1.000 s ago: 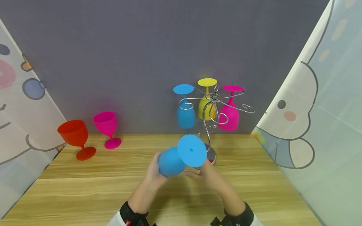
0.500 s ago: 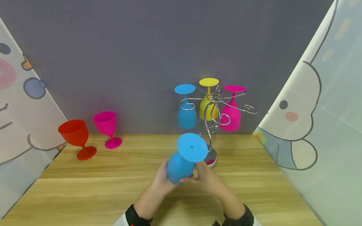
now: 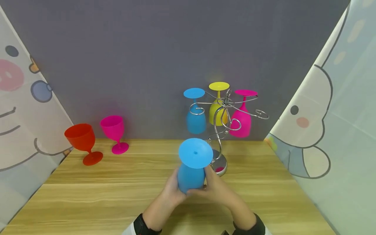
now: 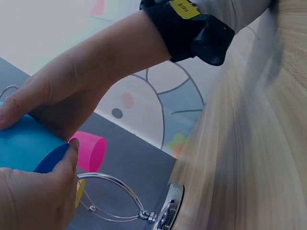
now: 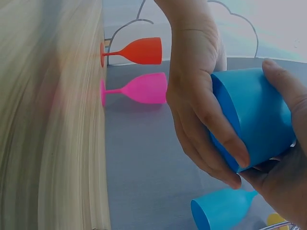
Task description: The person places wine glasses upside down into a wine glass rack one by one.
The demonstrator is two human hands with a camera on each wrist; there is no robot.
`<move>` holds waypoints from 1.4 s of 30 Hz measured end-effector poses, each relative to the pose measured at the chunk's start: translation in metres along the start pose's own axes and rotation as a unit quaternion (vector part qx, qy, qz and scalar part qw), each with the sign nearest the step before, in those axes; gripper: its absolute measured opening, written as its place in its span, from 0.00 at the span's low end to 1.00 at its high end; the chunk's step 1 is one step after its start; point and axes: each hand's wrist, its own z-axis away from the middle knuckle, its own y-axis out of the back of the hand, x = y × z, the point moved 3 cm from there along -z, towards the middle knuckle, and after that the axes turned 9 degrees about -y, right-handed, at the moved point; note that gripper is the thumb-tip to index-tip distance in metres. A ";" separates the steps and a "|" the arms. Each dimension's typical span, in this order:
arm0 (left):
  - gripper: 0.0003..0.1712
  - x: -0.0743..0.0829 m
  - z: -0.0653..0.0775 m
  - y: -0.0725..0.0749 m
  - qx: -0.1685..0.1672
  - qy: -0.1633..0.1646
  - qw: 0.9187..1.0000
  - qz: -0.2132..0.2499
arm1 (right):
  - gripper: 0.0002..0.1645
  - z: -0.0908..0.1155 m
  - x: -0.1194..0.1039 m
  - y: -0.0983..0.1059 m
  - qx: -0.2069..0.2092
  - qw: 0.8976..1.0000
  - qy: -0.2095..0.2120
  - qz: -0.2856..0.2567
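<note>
Both hands hold a blue plastic goblet (image 3: pixel 191 178) upside down above the table, its round foot uppermost and leaning toward the head camera. From the left, my left hand (image 3: pixel 172 192) grips the bowl, with its fingers lying over the rim in the right wrist view. My right hand (image 3: pixel 216 188) holds the bowl's other side, thumb across the near face; its thumb (image 5: pixel 283 86) shows along the bowl in the right wrist view. Just behind stands a silver wire glass rack (image 3: pixel 219 130), with another blue goblet (image 3: pixel 196 123), a yellow goblet (image 3: pixel 218 112) and a pink goblet (image 3: pixel 241 122) hanging upside down.
On the wooden table (image 3: pixel 117 202), a red goblet (image 3: pixel 82 138) and a second pink goblet (image 3: pixel 114 129) stand upright at the back left. A grey panel (image 3: pixel 132 65) rises behind, with cartoon-printed panels at both sides. Curled wire arms jut from the rack's right side.
The held goblet has swung from a sideways tilt to more nearly vertical, its bowl moving right beneath the foot. My left hand moved right with it; my right hand has closed in on the bowl.
</note>
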 end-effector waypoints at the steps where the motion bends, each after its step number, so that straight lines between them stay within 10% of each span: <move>1: 0.22 -0.001 0.001 -0.001 0.002 0.002 1.000 0.000 | 0.64 0.000 0.001 0.000 -0.004 1.000 -0.002 -0.006; 9: 0.30 -0.004 0.005 -0.006 0.004 0.021 1.000 0.003 | 0.63 0.002 0.001 0.002 -0.025 0.998 -0.043 -0.026; 42: 0.30 0.000 0.002 -0.005 -0.048 0.008 0.998 -0.051 | 0.65 0.002 -0.005 0.010 0.014 1.000 0.011 -0.017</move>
